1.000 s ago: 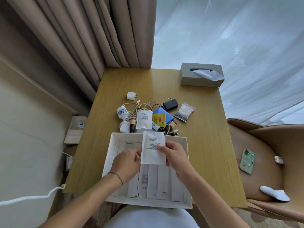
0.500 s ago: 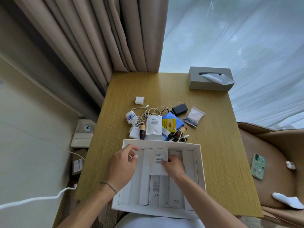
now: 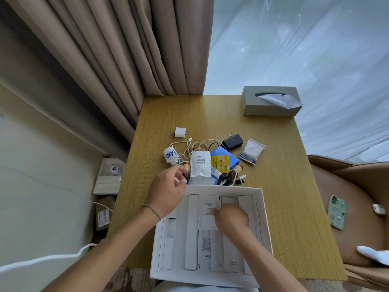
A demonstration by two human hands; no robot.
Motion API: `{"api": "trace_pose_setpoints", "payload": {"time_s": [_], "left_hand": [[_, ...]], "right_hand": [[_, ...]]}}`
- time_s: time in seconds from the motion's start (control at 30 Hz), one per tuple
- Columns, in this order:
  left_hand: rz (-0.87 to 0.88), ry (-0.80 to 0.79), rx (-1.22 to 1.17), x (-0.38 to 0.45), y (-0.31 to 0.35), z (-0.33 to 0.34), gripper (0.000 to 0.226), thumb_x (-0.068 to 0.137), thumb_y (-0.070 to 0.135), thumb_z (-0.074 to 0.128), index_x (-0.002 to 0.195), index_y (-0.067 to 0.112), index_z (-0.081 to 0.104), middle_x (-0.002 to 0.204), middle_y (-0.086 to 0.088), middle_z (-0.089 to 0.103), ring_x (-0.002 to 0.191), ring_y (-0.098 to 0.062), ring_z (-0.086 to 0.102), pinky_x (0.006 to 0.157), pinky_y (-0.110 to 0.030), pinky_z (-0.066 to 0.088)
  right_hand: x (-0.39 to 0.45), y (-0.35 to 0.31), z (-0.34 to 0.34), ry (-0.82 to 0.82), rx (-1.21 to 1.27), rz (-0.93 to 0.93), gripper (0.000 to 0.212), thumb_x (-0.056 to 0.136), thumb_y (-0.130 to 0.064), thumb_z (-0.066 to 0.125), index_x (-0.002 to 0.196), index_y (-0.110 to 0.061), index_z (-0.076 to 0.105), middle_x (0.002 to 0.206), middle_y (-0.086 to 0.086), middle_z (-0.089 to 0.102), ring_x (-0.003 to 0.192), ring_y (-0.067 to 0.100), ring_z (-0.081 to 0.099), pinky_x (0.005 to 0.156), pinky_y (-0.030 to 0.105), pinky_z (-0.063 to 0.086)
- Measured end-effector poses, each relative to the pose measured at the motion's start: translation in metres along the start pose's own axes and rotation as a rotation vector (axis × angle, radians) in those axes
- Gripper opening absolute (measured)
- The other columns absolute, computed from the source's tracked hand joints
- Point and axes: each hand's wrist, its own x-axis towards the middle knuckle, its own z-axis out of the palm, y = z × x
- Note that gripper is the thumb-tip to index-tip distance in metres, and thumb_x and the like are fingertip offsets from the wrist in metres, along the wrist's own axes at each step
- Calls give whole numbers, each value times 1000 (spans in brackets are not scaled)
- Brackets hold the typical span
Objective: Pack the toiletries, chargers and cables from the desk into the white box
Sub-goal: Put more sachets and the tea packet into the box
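The white box [image 3: 260, 207] with its upright dividers sits at the desk's near edge. My right hand [image 3: 231, 218] is inside it, fingers pressed on a white sachet [image 3: 207, 209] lying over the middle slots. My left hand [image 3: 168, 187] reaches past the box's far left corner, fingers apart, beside a small brown bottle [image 3: 185, 167]. Just beyond the box lies the pile: a white pouch [image 3: 200, 165], a yellow tea bag [image 3: 220, 163], a blue case [image 3: 226, 153], tangled white cables [image 3: 200, 144], a black charger [image 3: 233, 141] and a white charger [image 3: 180, 132].
A grey tissue box [image 3: 271, 101] stands at the desk's far right corner. A clear bag [image 3: 251, 151] lies right of the pile. Curtains hang close on the left. A brown chair [image 3: 347, 186] on the right holds a phone [image 3: 336, 211].
My right hand has lowered the sachet from above the box down into its slots. My left hand let go of it and moved forward to the pile.
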Motion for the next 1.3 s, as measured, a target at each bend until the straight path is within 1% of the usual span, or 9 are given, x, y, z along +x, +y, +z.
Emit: {"api": "trace_pose_setpoints", "payload": {"time_s": [0.13, 0.2, 0.33, 0.63, 0.83, 0.93, 1.1, 1.2, 1.3], "left_hand": [[1, -102, 77, 35, 5, 14, 17, 92, 18, 58, 106, 26, 65, 88, 10, 66, 78, -9, 64, 69, -30, 58], [22, -155, 133, 53, 5, 24, 19, 91, 16, 57, 106, 25, 64, 93, 5, 68, 83, -13, 64, 74, -31, 56], [67, -255, 232, 91, 3, 45, 27, 92, 23, 59, 120, 24, 59, 113, -1, 68, 101, -22, 63, 84, -34, 51], [189, -473, 603, 145, -7, 78, 98, 75, 30, 81, 154, 28, 23, 150, -6, 44, 135, -29, 40, 104, -45, 44], [309, -457, 772, 163, -8, 91, 113, 64, 53, 81, 155, 30, 18, 142, -6, 49, 129, -29, 42, 103, -43, 39], [308, -428, 740, 167, -8, 91, 105, 59, 55, 83, 148, 32, 30, 135, -5, 51, 124, -27, 44, 102, -43, 36], [292, -320, 542, 164, -10, 82, 47, 69, 43, 81, 105, 30, 54, 105, 3, 63, 103, -22, 57, 96, -42, 38], [208, -290, 373, 157, -12, 71, 25, 75, 37, 78, 86, 27, 59, 85, 4, 66, 90, -26, 60, 84, -36, 42], [137, -199, 141, 150, -9, 58, 20, 77, 33, 75, 69, 25, 58, 68, 8, 63, 79, -25, 59, 68, -32, 41]], "right_hand": [[-14, -5, -26, 37, 63, -53, 33, 102, -40, 43, 84, -17, 61, 79, 0, 59, 73, 21, 58, 59, 29, 44], [-23, -8, -43, 34, 168, -122, 38, 99, -37, 48, 75, -11, 61, 72, 3, 63, 68, 23, 61, 60, 31, 51], [-41, -6, -74, 83, 370, -210, 31, 98, -39, 52, 85, -19, 72, 74, 0, 73, 72, 16, 69, 69, 35, 58], [-43, 11, -103, 218, 609, -131, 20, 96, -32, 57, 88, -25, 73, 68, -5, 71, 67, 11, 68, 68, 42, 58], [-38, 13, -100, 270, 679, -109, 19, 94, -29, 60, 78, -27, 71, 64, -10, 69, 59, 3, 59, 54, 24, 43], [-36, 9, -103, 277, 690, -111, 18, 94, -29, 60, 82, -26, 72, 65, -8, 70, 62, 6, 62, 58, 29, 48], [-23, 1, -117, 305, 685, -110, 16, 95, -27, 62, 87, -22, 75, 68, -5, 71, 66, 11, 65, 63, 36, 52], [-8, 1, -125, 313, 681, -115, 16, 94, -25, 64, 83, -22, 75, 67, -5, 71, 60, 7, 63, 58, 31, 50], [18, 9, -131, 350, 714, -73, 18, 92, -22, 64, 77, -22, 74, 61, -5, 71, 53, 4, 62, 54, 30, 51]]}}
